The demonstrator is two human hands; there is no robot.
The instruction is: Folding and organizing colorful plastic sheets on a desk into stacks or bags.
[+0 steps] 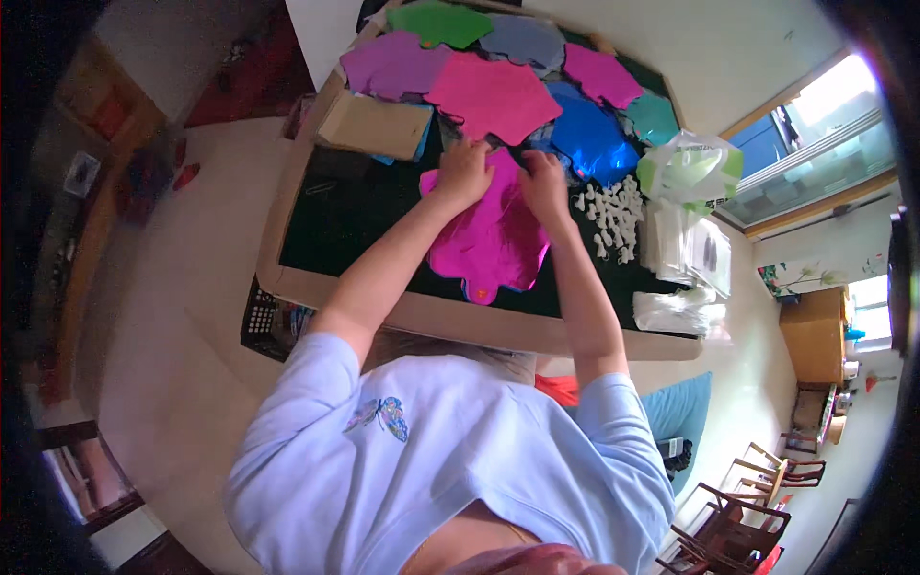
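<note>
Both hands worked the far edge of a shiny magenta foil balloon lying flat on the dark table. The left hand and right hand pinched its top edge, fingers closed on the foil. Fitting one of the small white plastic pieces lying just beside it seemed the likely next move, needing a free hand.

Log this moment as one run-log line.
left hand: on magenta foil balloon | right hand: on same balloon | nearby: white plastic pieces
</note>
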